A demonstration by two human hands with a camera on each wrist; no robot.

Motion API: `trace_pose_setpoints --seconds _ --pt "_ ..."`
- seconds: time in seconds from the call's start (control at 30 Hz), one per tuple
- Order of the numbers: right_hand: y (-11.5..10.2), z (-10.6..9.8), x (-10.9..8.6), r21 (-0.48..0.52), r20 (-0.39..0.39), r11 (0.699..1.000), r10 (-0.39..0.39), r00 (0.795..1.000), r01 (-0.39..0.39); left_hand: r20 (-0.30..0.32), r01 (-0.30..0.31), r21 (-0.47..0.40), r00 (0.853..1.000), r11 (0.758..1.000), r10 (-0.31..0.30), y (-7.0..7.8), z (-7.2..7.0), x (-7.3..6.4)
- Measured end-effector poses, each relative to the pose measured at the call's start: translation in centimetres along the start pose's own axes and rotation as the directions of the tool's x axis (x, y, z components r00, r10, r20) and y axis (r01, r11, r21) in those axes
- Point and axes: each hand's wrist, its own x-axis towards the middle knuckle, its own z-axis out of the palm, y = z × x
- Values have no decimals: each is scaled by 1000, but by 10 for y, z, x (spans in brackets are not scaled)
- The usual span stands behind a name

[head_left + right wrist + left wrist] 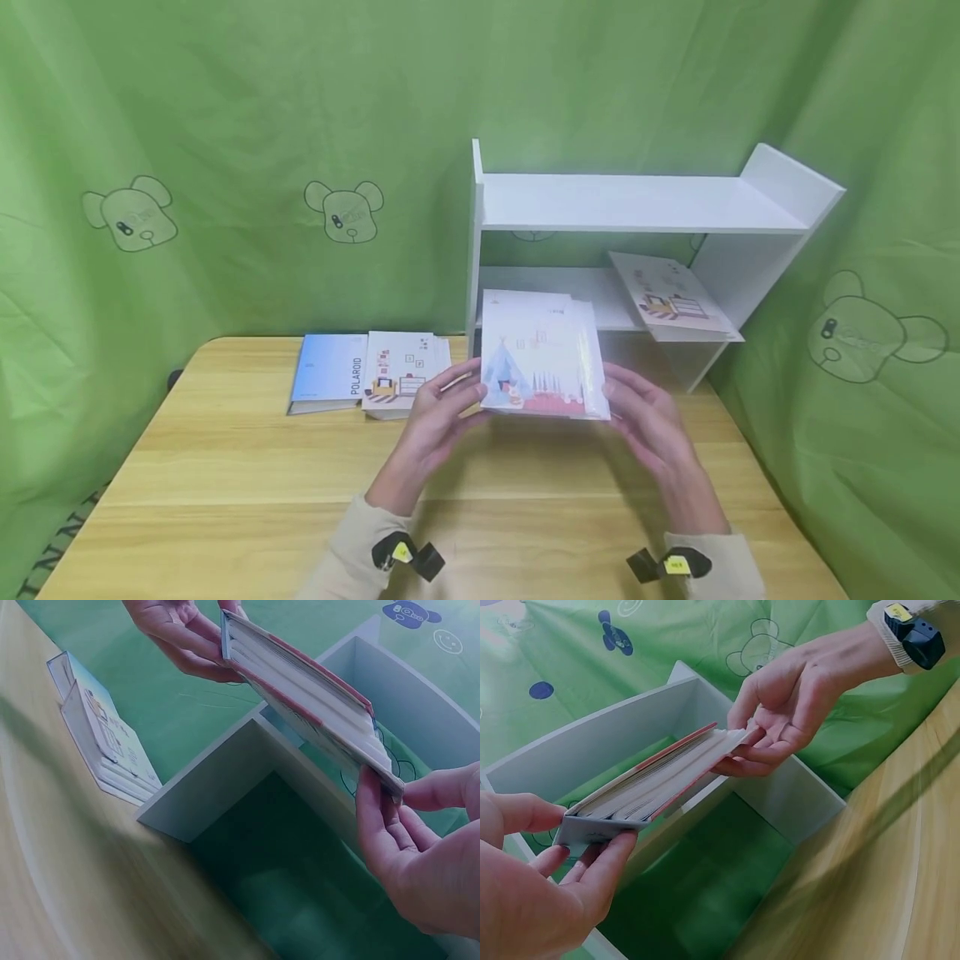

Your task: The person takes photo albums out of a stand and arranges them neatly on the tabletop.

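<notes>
A photo album (536, 358) with a blue tent and a pink strip on its pale cover is held up in front of the white shelf (645, 200). My left hand (444, 412) pinches its left edge, thumb on one face and fingers under the other. On the opposite edge, my right hand (651, 417) grips it the same way. From the left wrist, the album (656, 772) shows its page edges between two covers, with the spine at the left fingers. The right wrist view shows the album (307, 697) tilted above the lower shelf board.
On the wooden table (300, 483), a blue album marked POLAROID (326, 371) lies beside a white album with a room drawing (397, 375). A similar album (671, 296) leans tilted on the lower shelf at right. Green curtains (247, 125) hang behind and on both sides.
</notes>
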Motion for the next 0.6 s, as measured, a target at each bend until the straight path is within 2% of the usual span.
trace_pose_setpoints --seconds 0.13,0.27,0.6 --pt "4 -1 -3 6 12 1000 -7 1000 7 25 7 -2 1000 1000 -7 1 -4 0" --pt "7 0 -6 1 25 1000 -8 1000 8 23 23 -10 999 1000 -22 2 -8 0" --pt "14 0 -10 14 42 1000 7 999 -8 36 57 48 998 997 -58 4 -15 -4"
